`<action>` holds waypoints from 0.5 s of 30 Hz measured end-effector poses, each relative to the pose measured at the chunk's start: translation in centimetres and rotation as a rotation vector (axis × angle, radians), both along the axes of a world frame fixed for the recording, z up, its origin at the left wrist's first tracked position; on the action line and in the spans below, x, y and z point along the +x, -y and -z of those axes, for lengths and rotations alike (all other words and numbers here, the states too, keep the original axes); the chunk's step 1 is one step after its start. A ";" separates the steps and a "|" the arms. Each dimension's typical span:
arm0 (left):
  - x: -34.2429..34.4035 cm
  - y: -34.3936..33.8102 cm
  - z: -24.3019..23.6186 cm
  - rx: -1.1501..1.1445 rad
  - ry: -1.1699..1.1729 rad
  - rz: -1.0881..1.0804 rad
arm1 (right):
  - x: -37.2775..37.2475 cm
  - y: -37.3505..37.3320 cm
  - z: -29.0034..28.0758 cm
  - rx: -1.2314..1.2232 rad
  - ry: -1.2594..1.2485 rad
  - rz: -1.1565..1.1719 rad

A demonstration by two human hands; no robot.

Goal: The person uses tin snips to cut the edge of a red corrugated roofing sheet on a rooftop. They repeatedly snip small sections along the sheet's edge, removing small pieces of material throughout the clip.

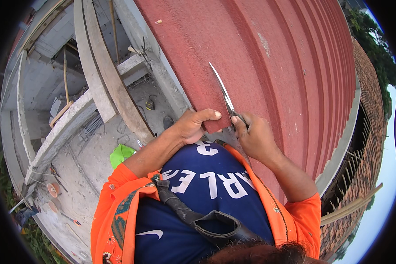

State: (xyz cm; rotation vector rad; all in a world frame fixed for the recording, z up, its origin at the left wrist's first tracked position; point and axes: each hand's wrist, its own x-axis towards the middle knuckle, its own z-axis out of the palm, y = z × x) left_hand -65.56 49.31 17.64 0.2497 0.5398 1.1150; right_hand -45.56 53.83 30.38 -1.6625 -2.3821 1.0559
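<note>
My right hand is closed around the handles of a pair of scissors with long silver blades. The blades point away from me over the near edge of a red ribbed roofing sheet. Whether one blade lies under the sheet is hard to see. Just left of the scissors, my left hand grips the sheet's near corner, its thumb on top and its other fingers mostly hidden. A narrow flap of the sheet sits between my two hands.
Left of the roof is a drop into an unfinished block building, crossed by wooden planks and a concrete beam. Lower down lie a yellow-and-black tape measure and a bright green bag. A tiled roof is at the right.
</note>
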 end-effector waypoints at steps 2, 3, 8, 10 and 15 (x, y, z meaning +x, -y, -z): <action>0.0 0.1 0.0 0.003 0.005 0.009 | 0.0 0.5 0.3 0.047 -0.050 0.018; -0.1 0.1 -0.1 0.011 0.010 0.014 | 0.1 0.4 0.5 0.015 -0.045 0.031; 0.1 0.2 -0.1 0.003 0.018 0.029 | -0.1 0.1 0.5 -0.066 -0.085 0.051; -0.1 0.2 -0.3 0.007 0.019 0.047 | -0.8 -0.7 -0.5 -0.112 -0.080 0.055; -0.2 0.2 -1.3 0.020 0.022 0.034 | -0.8 -1.1 0.4 -0.039 -0.053 0.025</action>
